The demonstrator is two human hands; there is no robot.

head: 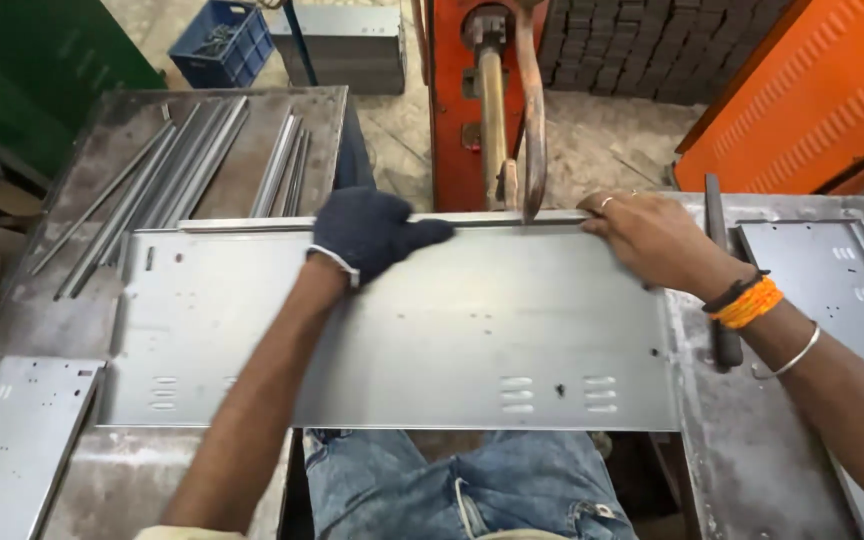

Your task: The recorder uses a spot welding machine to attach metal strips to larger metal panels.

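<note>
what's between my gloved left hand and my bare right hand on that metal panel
In the head view, between the gloved left hand and the bare right hand, the curved machine arm's tip comes down at the sheet-metal panel's far edge; otherwise bare panel.
</note>
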